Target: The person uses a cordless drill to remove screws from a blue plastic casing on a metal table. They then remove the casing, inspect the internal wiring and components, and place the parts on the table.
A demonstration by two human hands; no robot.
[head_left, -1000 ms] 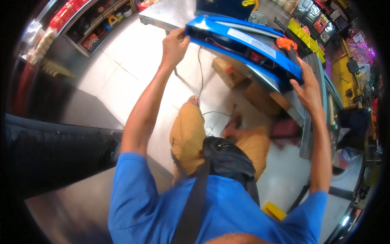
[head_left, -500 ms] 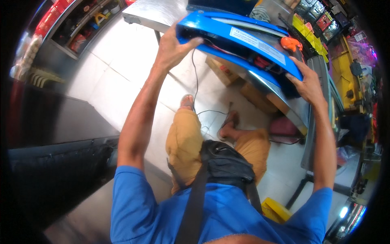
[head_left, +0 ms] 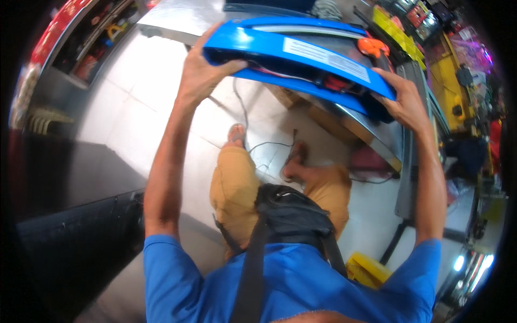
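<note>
Panel: long blue plastic body panel point(head_left: 301, 56), held up in the air over the metal workbench point(head_left: 377, 134), its long axis running from the person's upper left down to the right. Left hand point(head_left: 200, 72) wraps the left end, fingers curled over the top edge, thumb under, closed tight on the panel. Right hand point(head_left: 405, 102) clamps the lower right end, fingers pressed on its edge. Both hands sit at opposite ends, neither nearer the middle. Orange part point(head_left: 372, 47) sits behind the panel, near the right hand. Thin wire point(head_left: 242, 110) hangs below the panel toward the white tiled floor point(head_left: 124, 102).
</note>
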